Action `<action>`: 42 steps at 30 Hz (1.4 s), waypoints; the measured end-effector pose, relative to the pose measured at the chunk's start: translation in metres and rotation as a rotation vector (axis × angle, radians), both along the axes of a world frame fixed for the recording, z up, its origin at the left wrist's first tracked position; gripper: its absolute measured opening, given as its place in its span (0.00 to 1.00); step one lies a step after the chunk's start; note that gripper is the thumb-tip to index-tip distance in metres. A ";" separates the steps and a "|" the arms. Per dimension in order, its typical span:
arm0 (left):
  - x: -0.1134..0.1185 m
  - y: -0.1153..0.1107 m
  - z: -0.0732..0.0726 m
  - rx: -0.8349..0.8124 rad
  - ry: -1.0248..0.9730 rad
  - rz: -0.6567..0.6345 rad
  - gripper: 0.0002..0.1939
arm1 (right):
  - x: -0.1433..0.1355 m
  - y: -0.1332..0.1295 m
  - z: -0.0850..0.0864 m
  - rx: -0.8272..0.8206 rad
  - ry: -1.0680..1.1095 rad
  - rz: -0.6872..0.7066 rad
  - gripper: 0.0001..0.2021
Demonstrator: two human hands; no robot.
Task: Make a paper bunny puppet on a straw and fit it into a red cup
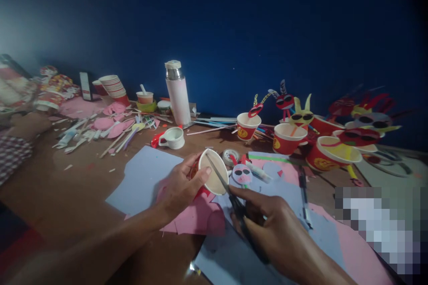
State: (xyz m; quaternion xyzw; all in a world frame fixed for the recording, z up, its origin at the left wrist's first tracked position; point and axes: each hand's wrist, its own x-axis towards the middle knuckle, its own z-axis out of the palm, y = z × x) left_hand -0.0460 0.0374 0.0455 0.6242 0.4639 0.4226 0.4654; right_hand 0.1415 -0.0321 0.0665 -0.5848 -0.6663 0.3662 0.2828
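My left hand (182,185) grips a red paper cup (216,180), tilted so its pale inside faces me. The thumb presses over the rim. In my right hand (272,222) is a pair of scissors (238,207) with dark handles, and its blades reach across the mouth of the cup, pointing to the far rim. Whether the tips touch the paper I cannot tell. Just beyond the cup lies a round paper face (242,173) with dark eye shapes. Pink paper (200,220) and pale sheets (143,178) spread beneath my hands.
Several red cups with paper faces, such as one cup (290,138), stand at the back right. A flask (179,98), a mug (174,138) and a tape roll (230,157) are beyond my hands. Stacked cups (115,87) and paper scraps (110,124) lie left; a person's checked sleeve (15,156) shows there.
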 end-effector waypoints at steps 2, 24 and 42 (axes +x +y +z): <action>-0.001 0.000 0.002 0.021 0.014 0.019 0.21 | 0.004 0.005 0.001 -0.217 0.297 -0.019 0.21; 0.007 0.007 0.005 0.049 0.354 0.343 0.30 | -0.008 -0.004 -0.007 0.400 -0.284 0.058 0.22; 0.008 0.009 0.003 0.138 0.433 0.303 0.29 | -0.010 -0.006 -0.004 0.476 -0.486 0.076 0.22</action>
